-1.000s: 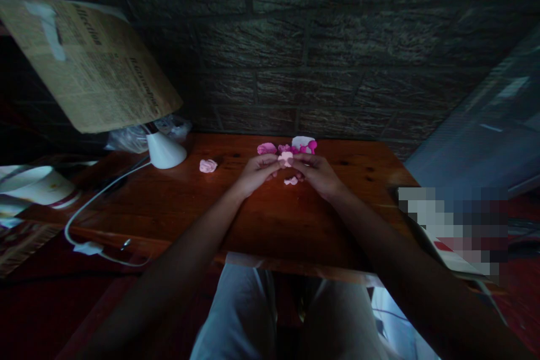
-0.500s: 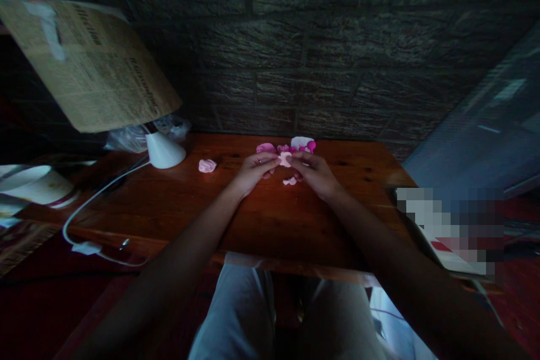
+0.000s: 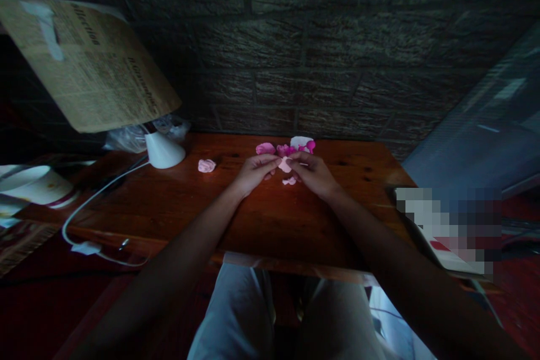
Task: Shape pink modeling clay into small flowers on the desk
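Between my two hands is a small, flattened piece of pale pink clay [image 3: 286, 165], held just above the wooden table. My left hand [image 3: 255, 173] pinches its left edge with thumb and fingers. On the other side, my right hand [image 3: 314, 173] is closed on its right edge. A smaller pale pink scrap [image 3: 289, 181] lies on the table below the fingers. Behind the hands are a pink lump [image 3: 265, 148], a magenta piece [image 3: 311, 147] and a white piece [image 3: 297, 141], partly covered by my fingers. A crumpled pale pink lump [image 3: 206, 166] rests farther left.
On the left a lamp with a newsprint shade [image 3: 101, 67] and white base [image 3: 164, 152] stands on the table [image 3: 270, 219]. Its white cable [image 3: 80, 211] hangs over the front edge. Paper cups [image 3: 36, 184] are at far left. A brick wall [image 3: 274, 45] rises behind.
The pale pink clay between my fingers has turned slightly and sits a little lower. Both hands keep nearly the same place, and the other pieces have not moved.
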A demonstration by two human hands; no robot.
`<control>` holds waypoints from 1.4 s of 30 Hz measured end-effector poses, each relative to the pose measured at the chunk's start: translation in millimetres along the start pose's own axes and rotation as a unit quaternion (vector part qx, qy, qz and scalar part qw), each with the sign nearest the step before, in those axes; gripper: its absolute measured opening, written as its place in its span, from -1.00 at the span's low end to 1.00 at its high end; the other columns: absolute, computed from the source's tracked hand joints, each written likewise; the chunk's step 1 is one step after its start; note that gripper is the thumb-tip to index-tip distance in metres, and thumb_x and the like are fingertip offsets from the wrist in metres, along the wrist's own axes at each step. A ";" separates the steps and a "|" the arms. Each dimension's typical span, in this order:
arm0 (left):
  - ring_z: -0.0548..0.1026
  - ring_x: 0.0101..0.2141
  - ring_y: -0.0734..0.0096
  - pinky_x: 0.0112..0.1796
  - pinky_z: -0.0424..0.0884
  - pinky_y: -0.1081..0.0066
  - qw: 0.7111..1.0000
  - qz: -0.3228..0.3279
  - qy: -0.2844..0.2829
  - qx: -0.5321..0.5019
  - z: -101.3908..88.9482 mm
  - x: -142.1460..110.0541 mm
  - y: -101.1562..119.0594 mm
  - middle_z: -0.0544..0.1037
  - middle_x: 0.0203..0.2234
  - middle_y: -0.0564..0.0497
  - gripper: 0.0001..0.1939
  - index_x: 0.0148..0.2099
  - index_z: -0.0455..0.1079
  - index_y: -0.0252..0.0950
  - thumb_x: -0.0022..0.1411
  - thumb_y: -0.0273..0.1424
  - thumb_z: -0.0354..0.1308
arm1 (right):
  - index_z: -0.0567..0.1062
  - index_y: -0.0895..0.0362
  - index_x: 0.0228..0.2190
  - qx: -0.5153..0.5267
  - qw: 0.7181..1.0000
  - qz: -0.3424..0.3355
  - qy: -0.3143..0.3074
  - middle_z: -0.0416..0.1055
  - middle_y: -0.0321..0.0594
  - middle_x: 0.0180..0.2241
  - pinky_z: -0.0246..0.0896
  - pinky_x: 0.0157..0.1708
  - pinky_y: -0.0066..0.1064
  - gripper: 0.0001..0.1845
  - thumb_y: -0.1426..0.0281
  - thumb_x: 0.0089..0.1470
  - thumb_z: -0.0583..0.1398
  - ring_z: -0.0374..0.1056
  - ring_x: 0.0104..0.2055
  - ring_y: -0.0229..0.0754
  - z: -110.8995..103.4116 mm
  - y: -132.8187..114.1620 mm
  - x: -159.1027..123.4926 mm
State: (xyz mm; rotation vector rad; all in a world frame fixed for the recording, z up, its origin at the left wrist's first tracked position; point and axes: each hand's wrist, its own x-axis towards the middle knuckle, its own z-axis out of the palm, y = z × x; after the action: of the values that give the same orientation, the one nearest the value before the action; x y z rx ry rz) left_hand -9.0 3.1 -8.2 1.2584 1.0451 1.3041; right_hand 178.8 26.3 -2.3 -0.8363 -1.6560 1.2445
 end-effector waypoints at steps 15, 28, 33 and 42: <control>0.32 -0.56 0.59 -0.52 0.19 0.51 1.000 0.019 0.012 0.015 1.8 0.3 0.9 0.54 -0.53 0.06 -0.61 -0.32 0.60 -0.34 -0.09 -0.15 0.54 | 0.58 0.09 -0.34 0.013 0.999 -0.005 -0.030 0.58 -0.27 -0.39 0.45 -0.45 -0.37 -0.64 0.07 -0.01 0.39 0.56 -0.43 -0.17 -1.2 1.7 0.3; 0.31 -0.55 0.58 -0.51 0.17 0.48 0.998 0.050 -0.002 0.027 2.2 -1.5 1.5 0.56 -0.50 0.03 -0.65 -0.31 0.63 -0.33 -0.04 -0.16 0.51 | 0.62 0.10 -0.41 -0.030 0.999 -0.011 -0.007 0.59 -0.25 -0.48 0.41 -0.45 -0.35 -0.66 0.07 -0.03 0.40 0.49 -0.50 -0.20 -4.7 0.5 0.9; 0.27 -0.57 0.58 -0.53 0.13 0.47 0.997 0.064 -0.007 0.044 2.1 -0.3 1.3 0.54 -0.53 0.04 -0.62 -0.33 0.64 -0.32 -0.04 -0.10 0.51 | 0.64 0.10 -0.41 -0.034 0.999 -0.007 -0.005 0.61 -0.24 -0.47 0.41 -0.43 -0.35 -0.69 0.10 -0.04 0.40 0.47 -0.51 -0.21 -4.8 0.4 0.8; 0.28 -0.56 0.58 -0.51 0.14 0.48 0.998 0.046 -0.005 0.029 0.5 0.8 1.7 0.52 -0.53 0.05 -0.63 -0.33 0.60 -0.34 -0.03 -0.14 0.51 | 0.67 0.11 -0.36 -0.003 1.000 0.004 -0.011 0.64 -0.21 -0.40 0.44 -0.39 -0.34 -0.66 0.11 -0.09 0.43 0.52 -0.42 -0.18 -2.9 0.9 0.6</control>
State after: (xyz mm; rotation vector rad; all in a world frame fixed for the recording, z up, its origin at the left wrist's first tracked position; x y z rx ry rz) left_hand -8.7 3.7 -6.4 1.3697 1.0349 1.3444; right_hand 181.2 28.1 -2.6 -0.8362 -1.6759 1.2598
